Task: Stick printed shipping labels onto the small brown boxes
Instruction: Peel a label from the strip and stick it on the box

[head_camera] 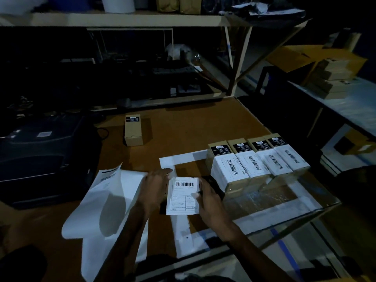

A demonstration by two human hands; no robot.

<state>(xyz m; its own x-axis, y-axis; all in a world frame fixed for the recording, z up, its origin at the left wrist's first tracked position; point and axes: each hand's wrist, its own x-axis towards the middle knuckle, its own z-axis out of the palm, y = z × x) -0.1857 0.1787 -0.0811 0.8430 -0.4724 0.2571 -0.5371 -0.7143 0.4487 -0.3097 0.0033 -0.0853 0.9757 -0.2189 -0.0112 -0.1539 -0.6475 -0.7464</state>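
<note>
A white shipping label (182,195) with a barcode lies on top of a small box that it almost hides, in front of me on the brown table (183,129). My left hand (153,187) holds the box and label along the left side. My right hand (210,197) holds the right side, thumb pressing on the label. Several small brown boxes (256,159) with white labels stuck on stand in a row just to the right. One brown box (133,130) without a white label stands alone farther back.
Curled white backing sheets (105,204) lie to the left, and an empty label frame sheet (183,226) lies under my hands. A dark printer (44,151) sits at the left. Shelves run along the back; stacked boxes (329,78) sit on a side table at right.
</note>
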